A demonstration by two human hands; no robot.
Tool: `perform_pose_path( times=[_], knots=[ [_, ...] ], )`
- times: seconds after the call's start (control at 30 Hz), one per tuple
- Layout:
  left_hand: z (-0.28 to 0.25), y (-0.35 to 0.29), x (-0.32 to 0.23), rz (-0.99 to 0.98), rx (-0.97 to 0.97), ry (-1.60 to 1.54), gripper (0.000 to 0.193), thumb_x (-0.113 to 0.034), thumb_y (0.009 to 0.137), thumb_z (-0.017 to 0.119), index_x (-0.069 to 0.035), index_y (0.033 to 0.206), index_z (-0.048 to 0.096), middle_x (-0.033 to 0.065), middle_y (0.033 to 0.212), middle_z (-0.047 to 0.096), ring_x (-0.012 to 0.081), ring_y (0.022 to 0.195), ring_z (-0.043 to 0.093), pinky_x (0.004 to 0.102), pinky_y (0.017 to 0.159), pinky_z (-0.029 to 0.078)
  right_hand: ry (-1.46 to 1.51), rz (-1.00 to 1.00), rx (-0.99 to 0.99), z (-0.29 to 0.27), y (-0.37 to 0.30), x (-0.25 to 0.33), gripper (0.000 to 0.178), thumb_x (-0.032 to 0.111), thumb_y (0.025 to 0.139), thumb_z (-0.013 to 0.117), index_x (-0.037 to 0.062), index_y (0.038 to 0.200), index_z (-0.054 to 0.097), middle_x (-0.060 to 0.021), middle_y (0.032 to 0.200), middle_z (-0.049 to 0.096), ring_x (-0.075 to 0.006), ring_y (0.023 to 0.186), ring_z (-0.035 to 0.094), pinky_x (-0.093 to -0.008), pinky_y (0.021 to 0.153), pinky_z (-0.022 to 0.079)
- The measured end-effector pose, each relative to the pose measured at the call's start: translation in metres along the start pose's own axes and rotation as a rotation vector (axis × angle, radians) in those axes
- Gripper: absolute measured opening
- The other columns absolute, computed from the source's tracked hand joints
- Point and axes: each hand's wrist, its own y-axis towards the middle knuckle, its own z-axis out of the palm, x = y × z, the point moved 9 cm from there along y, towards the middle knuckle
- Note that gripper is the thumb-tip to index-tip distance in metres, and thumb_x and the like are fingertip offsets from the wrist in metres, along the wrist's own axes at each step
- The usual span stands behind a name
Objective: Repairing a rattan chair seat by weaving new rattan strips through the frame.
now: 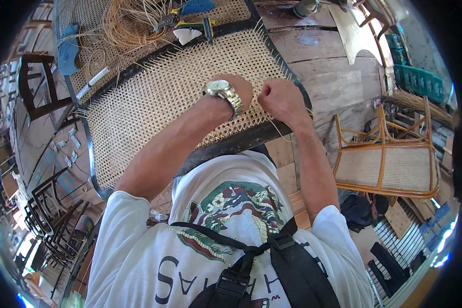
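Note:
A woven cane panel (154,108) with an open mesh spans a dark wooden frame (226,142) in front of me. Loose strand ends stick out along its edges. Above the right part of the weave, my left hand (239,88), with a metal watch (218,86) on its wrist, has its fingers curled and mostly hidden. Close beside it, my right hand (283,100) is closed near the frame's right edge. Whatever either hand pinches is hidden. A thin cane strand (281,132) loops below my right wrist, over the near edge of the frame.
Beyond the panel lie a coil of cane (119,28), cutters (167,21), a yellow-and-black tool (208,31) and a white scrap (187,35). A white tube (98,76) rests at the left. Rattan seating (405,169) stands right, a dark chair frame (36,84) left.

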Motion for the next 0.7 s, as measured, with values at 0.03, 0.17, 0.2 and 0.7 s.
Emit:
perform_pose_path(
  times=[0.03, 0.17, 0.2, 0.7],
  knots=[
    [-0.003, -0.004, -0.002, -0.007, -0.01, 0.009, 0.02, -0.015, 0.08, 0.061, -0.005, 0.09, 0.076, 0.0216, 0.087, 0.072, 0.0363, 0.085, 0.072, 0.0463, 0.074, 0.058, 0.009, 0.019, -0.008, -0.001, 0.001, -0.002, 0.016, 0.02, 0.072, 0.064, 0.008, 0.08, 0.071, -0.0177, 0.084, 0.07, -0.0369, 0.083, 0.067, -0.0441, 0.076, 0.053],
    [-0.005, -0.004, -0.003, -0.061, -0.013, -0.008, 0.022, -0.015, 0.081, 0.06, -0.003, 0.092, 0.075, 0.0218, 0.09, 0.072, 0.0368, 0.088, 0.072, 0.0471, 0.076, 0.058, 0.017, 0.013, 0.013, 0.003, 0.004, -0.008, 0.017, 0.021, 0.072, 0.064, 0.0087, 0.081, 0.071, -0.0178, 0.084, 0.07, -0.0359, 0.083, 0.068, -0.0434, 0.076, 0.054],
    [-0.004, -0.003, -0.004, -0.071, -0.014, -0.031, 0.022, -0.015, 0.081, 0.06, -0.003, 0.093, 0.075, 0.022, 0.09, 0.072, 0.0369, 0.088, 0.072, 0.0472, 0.076, 0.058, 0.051, 0.011, 0.046, 0.007, 0.006, -0.012, 0.017, 0.021, 0.072, 0.065, 0.0084, 0.081, 0.071, -0.0174, 0.084, 0.07, -0.035, 0.083, 0.068, -0.0429, 0.076, 0.054],
    [0.043, -0.001, 0.025, -0.189, -0.015, -0.225, 0.029, -0.031, 0.088, 0.065, -0.005, 0.084, 0.075, 0.02, 0.078, 0.071, 0.035, 0.078, 0.071, 0.0449, 0.075, 0.056, 0.097, -0.128, 0.092, 0.037, 0.007, -0.021, 0.018, 0.024, 0.08, 0.064, 0.0082, 0.086, 0.07, -0.0147, 0.089, 0.069, -0.0338, 0.087, 0.067, -0.0436, 0.077, 0.053]
  ],
)
